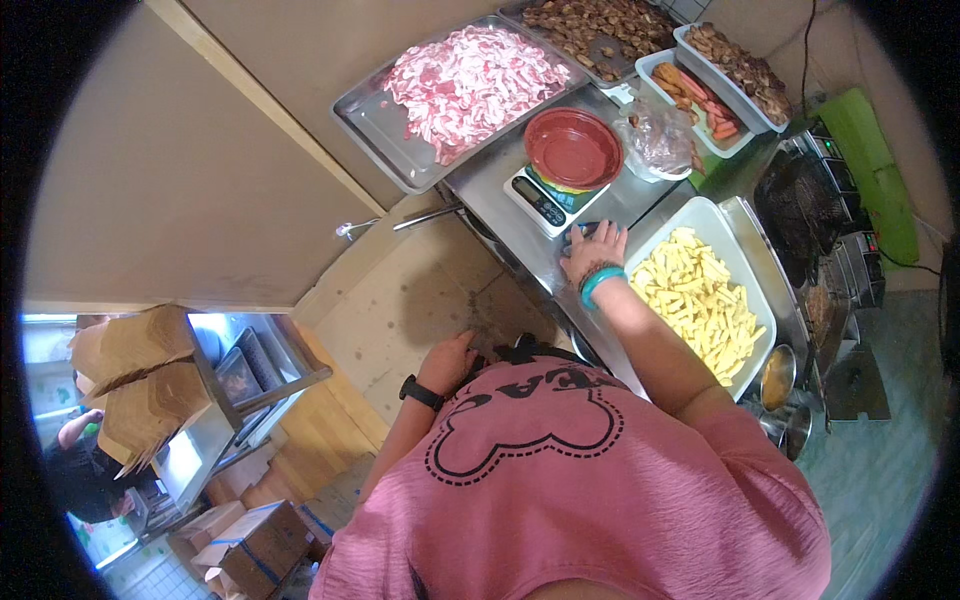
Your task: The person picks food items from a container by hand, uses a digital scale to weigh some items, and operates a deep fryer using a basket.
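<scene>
My right hand (596, 255), with a teal bracelet at the wrist, lies spread at the edge of the steel counter (495, 187), over a small dark item I cannot make out. Just beyond it a reddish-brown bowl (574, 148) sits on a white digital scale (551, 202). Beside my right forearm stands a white tub of cut potato strips (694, 300). My left hand (448, 364), with a black wristband, is at my waist near a dark item; whether it grips it is unclear.
A steel tray of sliced raw meat (480, 90) stands at the back left, a tray of browned pieces (600, 34) behind. Tubs of sausages (712, 109) and cooked meat (742, 71) stand back right, near fryer baskets (799, 199). Cardboard boxes (255, 547) and another person (86, 465) are lower left.
</scene>
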Demonstrator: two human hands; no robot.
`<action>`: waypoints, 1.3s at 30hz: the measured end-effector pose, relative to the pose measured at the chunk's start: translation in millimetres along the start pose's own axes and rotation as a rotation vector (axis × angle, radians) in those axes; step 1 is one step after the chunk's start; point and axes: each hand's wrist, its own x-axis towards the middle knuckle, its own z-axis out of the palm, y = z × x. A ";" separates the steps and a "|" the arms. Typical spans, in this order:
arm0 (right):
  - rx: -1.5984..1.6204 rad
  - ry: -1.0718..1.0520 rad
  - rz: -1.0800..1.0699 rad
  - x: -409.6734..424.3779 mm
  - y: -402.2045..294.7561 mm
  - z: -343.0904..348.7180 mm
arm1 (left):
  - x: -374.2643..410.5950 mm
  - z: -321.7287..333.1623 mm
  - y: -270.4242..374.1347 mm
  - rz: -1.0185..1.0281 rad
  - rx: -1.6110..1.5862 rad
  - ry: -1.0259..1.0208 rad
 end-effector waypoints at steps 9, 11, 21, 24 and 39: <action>-0.046 -0.316 0.254 116.6 132.1 7.9 | -9.3 6.7 -2.2 -0.030 -0.018 -0.009; -0.115 -0.379 0.223 124.1 134.7 16.3 | -12.0 6.0 -2.9 -0.060 -0.017 -0.027; -0.165 -0.661 0.233 159.6 125.3 66.9 | -24.4 6.0 -3.0 -0.079 -0.029 0.018; -0.257 -0.663 0.085 159.7 124.4 69.8 | -24.3 9.2 -6.1 -0.068 -0.037 0.011; 0.832 0.408 0.061 -33.3 152.0 -22.9 | 16.1 13.5 -7.5 0.107 -0.021 -0.141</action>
